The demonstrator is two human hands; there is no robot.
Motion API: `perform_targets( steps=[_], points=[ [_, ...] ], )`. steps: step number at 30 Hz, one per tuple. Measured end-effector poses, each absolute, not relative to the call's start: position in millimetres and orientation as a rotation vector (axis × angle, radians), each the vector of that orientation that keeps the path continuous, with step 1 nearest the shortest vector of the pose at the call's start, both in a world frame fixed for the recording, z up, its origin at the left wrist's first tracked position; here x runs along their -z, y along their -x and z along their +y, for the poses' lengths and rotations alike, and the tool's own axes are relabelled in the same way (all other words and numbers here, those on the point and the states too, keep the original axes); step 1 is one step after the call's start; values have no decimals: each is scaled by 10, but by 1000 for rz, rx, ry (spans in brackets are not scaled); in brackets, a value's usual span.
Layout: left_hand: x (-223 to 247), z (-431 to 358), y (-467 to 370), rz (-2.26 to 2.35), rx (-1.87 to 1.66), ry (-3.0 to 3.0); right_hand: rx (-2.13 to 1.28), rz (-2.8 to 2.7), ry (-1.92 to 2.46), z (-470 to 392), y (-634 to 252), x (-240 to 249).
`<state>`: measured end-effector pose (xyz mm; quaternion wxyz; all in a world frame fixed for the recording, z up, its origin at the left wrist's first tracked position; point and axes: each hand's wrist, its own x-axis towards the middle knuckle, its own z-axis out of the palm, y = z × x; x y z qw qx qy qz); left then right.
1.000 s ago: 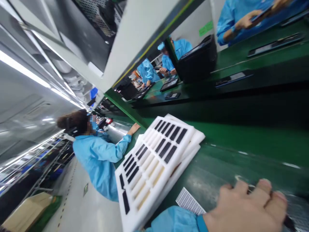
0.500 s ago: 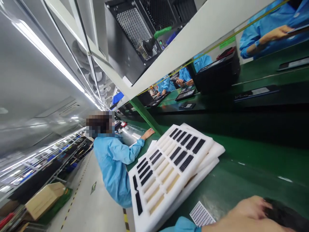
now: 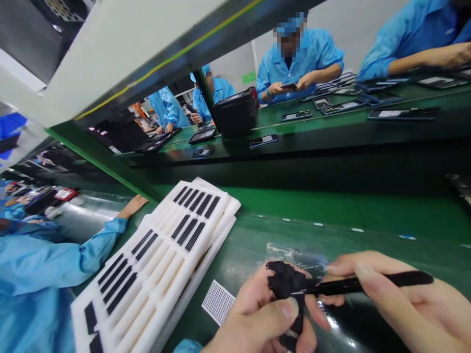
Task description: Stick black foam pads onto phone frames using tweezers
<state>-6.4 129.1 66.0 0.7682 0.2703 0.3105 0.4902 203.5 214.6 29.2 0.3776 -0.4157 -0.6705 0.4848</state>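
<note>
Low in the view, my left hand point(image 3: 253, 316) pinches a small black moulded part point(image 3: 285, 279) between thumb and fingers. A dark strip hangs from that part below my thumb. My right hand point(image 3: 415, 306) is closed around black tweezers point(image 3: 393, 283), whose tips point left and meet the part's right side; the exact contact is hard to make out. Beyond the fingers, clear plastic point(image 3: 305, 257) lies on the green bench. Left of my left hand rests a white sheet with rows of small dark dots point(image 3: 218, 301).
Stacked white foam trays point(image 3: 150, 296) with black strips in some slots stand at left. A co-worker's blue sleeve point(image 3: 99, 245) is beside them. A green post point(image 3: 99, 164) rises behind. Across the raised ledge, several people in blue handle phones point(image 3: 403, 113).
The view has swung right, so the trays appear farther left. Both hands now show near the middle, with tweezers at the black part; earlier, hands and a dark item were blurred at lower right.
</note>
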Motion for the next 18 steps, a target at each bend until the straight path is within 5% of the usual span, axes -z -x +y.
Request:
perform_targets(
  steps=[18],
  points=[
    [-616, 1240, 10, 696, -1119, -653, -1096, -1820, 949, 2083, -2013, -390]
  ],
)
